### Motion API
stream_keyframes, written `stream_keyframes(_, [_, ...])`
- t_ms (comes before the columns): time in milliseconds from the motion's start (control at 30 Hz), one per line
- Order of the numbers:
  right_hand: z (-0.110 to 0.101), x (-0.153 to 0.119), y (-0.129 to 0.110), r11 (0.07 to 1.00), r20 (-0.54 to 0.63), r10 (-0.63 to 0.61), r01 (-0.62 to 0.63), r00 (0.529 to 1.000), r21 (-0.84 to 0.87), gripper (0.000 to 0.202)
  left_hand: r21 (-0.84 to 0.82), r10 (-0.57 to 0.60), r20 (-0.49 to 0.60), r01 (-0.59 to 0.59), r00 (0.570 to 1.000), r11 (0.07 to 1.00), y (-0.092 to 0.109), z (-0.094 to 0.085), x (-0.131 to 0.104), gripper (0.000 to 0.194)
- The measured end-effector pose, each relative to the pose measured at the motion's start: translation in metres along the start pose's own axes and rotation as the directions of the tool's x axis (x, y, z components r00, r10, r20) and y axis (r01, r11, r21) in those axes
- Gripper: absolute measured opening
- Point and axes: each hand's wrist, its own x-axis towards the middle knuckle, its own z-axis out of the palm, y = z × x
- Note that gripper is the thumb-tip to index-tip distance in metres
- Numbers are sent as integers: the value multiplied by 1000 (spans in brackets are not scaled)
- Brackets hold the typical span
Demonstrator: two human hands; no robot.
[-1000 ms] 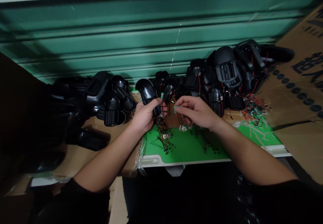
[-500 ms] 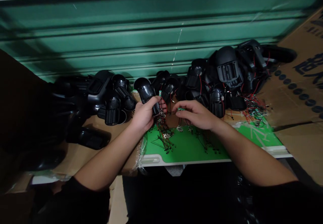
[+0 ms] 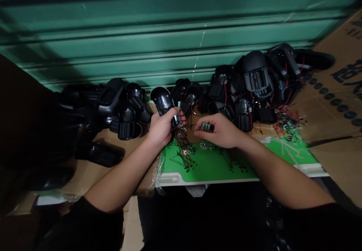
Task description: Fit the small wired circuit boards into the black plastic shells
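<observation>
My left hand (image 3: 161, 129) is closed around the lower part of a glossy black plastic housing (image 3: 162, 99), its round end pointing away from me. At that hand's thumb tip stands a small green circuit board (image 3: 179, 104), with a red wire near the fingers. My right hand (image 3: 223, 131) is curled over several small green circuit boards (image 3: 206, 126), pinched in a row with metal parts hanging below. Between and below the hands lies a tangle of thin wires with small parts (image 3: 184, 151); part of it is hidden by my left fingers.
Black housings (image 3: 220, 81) are heaped along the green ridged wall (image 3: 127, 40). More dark housings (image 3: 98, 153) lie at left. A green board (image 3: 203, 168) with a pale rim bears the wires. A red-wire pile (image 3: 287, 121) and a cardboard box (image 3: 333, 111) are at right.
My right hand has turned and its fingers have curled in, so the row of circuit boards shows more fully. My left hand with the housing has hardly moved.
</observation>
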Motion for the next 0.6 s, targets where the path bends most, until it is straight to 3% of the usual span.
stream_keyframes(333, [-1,-2,-1,993,-165,6,14,986,117,20,13,-4,41,3,999,1000,-3,-2,1,28])
stream_keyframes(467, [-5,-4,-5,984,-188,-69,98,980,152,20,16,3,37,-4,999,1000,-4,-2,1,27])
stream_keyframes(600, [-9,-5,-7,977,-168,-77,107,983,182,21,19,2,39,-3,999,1000,-3,-4,3,27])
